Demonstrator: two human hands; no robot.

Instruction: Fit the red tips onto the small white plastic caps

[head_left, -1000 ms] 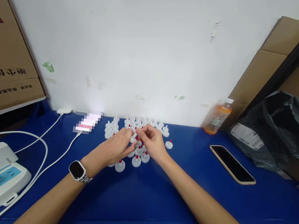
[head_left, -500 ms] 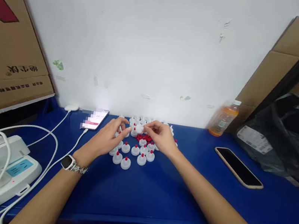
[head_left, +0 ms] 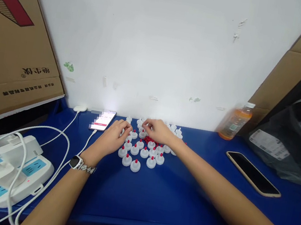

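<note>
White round nozzle caps (head_left: pixel 135 166), several with red tips, stand on the blue table (head_left: pixel 159 201). Beside the left edge of this group is my left hand (head_left: pixel 115 134), its fingers curled in toward the thumb; whatever they hold is hidden. My right hand (head_left: pixel 159 131) is over the back of the group, thumb and fingers pinched together close above a red-tipped cap (head_left: pixel 142 134). What lies in that pinch is too small to make out. A pile of small red tips (head_left: pixel 150 140) lies below the right hand, partly covered by it.
A lit phone (head_left: pixel 103 120) and a power strip (head_left: pixel 8 177) with white cables are on the left. A dark phone (head_left: pixel 252 173), an orange drink bottle (head_left: pixel 236 120) and a black plastic bag (head_left: pixel 292 138) lie to the right. Cardboard (head_left: pixel 20 46) leans at left.
The view has shifted slightly left. The right hand has moved back over the caps; the white cap seen at its fingertips no longer shows there. The left fingers have curled in more.
</note>
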